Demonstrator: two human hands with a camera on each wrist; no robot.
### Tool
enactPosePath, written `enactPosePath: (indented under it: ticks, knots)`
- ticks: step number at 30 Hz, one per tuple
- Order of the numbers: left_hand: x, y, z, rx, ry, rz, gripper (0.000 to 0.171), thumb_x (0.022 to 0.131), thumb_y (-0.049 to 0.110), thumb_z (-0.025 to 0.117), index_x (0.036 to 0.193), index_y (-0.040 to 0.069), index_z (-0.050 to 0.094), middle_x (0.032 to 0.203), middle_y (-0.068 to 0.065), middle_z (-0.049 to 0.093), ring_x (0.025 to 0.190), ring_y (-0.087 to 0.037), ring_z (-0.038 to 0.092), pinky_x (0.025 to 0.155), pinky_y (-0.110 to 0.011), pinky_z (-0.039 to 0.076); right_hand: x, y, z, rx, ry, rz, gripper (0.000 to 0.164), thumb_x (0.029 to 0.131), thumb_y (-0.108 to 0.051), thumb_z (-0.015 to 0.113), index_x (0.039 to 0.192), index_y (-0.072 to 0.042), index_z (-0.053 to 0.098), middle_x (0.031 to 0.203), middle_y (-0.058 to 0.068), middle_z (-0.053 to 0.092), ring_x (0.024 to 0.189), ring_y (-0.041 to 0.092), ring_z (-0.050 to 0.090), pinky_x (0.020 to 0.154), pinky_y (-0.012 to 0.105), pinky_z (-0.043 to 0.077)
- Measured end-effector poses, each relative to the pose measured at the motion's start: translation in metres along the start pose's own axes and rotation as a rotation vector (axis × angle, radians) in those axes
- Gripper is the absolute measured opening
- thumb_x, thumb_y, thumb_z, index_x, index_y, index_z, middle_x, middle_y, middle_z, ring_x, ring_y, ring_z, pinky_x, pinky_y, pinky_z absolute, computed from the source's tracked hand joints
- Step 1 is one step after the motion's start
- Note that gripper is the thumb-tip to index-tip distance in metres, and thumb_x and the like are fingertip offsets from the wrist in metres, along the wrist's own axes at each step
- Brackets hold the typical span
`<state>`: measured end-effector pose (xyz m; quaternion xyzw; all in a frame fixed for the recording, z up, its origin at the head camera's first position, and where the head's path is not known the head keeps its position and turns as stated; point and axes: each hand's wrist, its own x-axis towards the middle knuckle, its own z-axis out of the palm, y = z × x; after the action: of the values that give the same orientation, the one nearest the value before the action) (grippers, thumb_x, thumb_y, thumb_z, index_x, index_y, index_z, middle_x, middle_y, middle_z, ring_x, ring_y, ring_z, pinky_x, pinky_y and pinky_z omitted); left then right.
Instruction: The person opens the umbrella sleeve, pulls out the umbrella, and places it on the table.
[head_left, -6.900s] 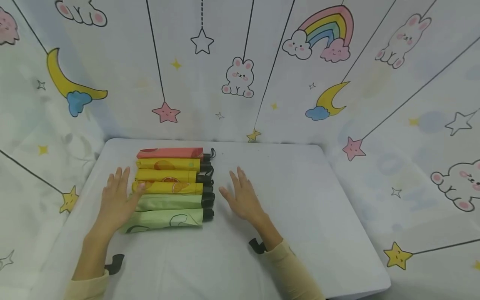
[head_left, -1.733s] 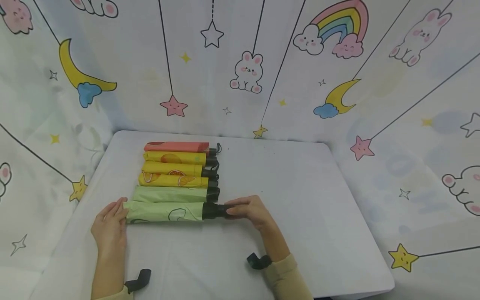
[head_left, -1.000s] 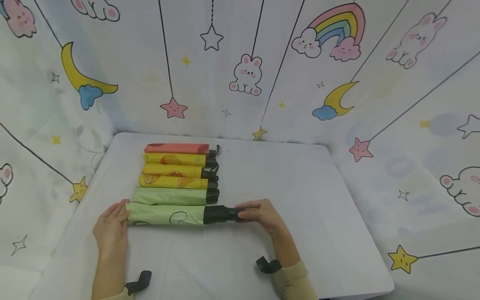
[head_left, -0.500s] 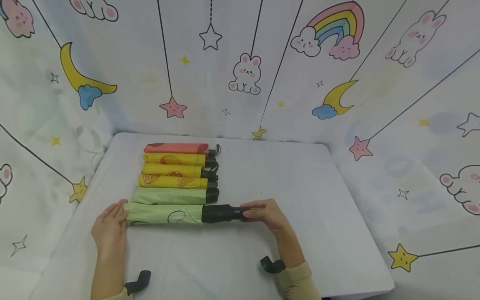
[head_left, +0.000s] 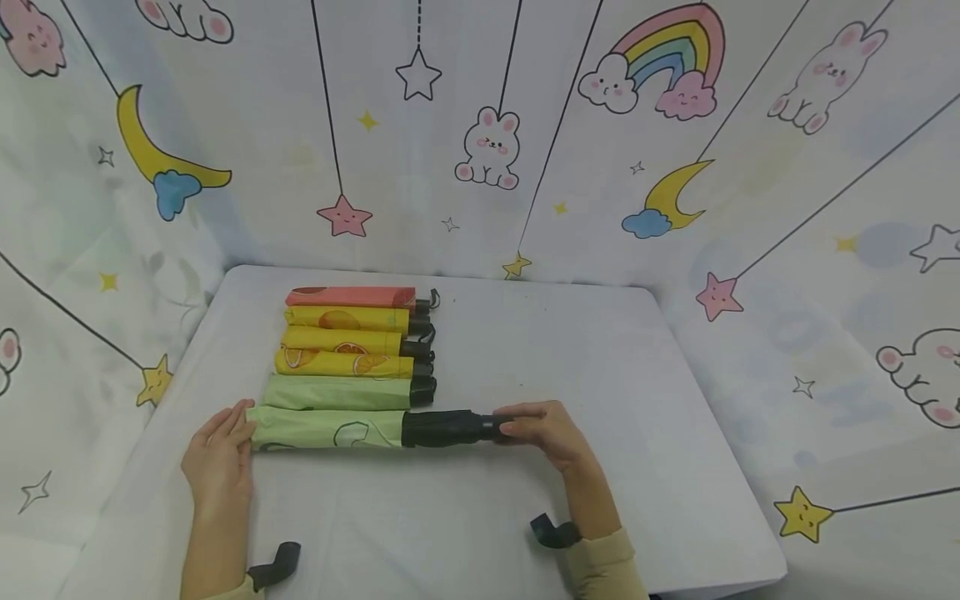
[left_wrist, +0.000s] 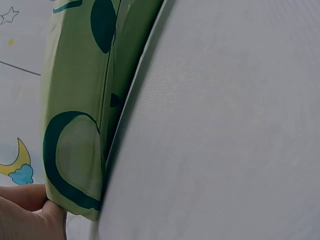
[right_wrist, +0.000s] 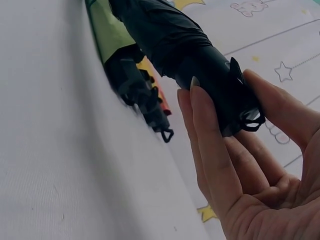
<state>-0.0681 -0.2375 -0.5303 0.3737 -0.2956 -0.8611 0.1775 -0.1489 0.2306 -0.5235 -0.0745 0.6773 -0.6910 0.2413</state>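
A folding umbrella in a pale green cover with avocado-like outlines lies nearest the person in the head view. Its black part sticks out of the cover on the right. My left hand pinches the far left end of the cover between thumb and fingers; the left wrist view shows this grip at the cover's corner. My right hand grips the black handle between thumb and fingertips, near the wrist loop at its end. Black folded fabric shows between handle and cover in the right wrist view.
Behind it lie more covered umbrellas in a row: a pale green one, several yellow ones with orange prints and a red one at the back. All have black ends on the right. The white table meets a patterned cloth backdrop.
My hands went from lying open beside the row to holding the front umbrella's two ends. The right hand has since moved right, and more of the black part shows outside the cover.
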Motion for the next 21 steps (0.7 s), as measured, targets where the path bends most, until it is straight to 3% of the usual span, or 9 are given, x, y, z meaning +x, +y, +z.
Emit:
enactPosePath:
  ticks: [21]
  knots:
    - [-0.001, -0.002, -0.001, -0.061, -0.009, 0.027, 0.064, 0.088, -0.029, 0.061, 0.141, 0.004, 0.044, 0.145, -0.007, 0.06, 0.144, -0.023, 0.05, 0.103, -0.022, 0.05, -0.015, 0.0, -0.023, -0.036, 0.071, 0.005, 0.036, 0.089, -0.004, 0.078, 0.12, 0.014, 0.071, 0.116, 0.02, 0.075, 0.102, 0.03, 0.075, 0.089, 0.038, 0.063]
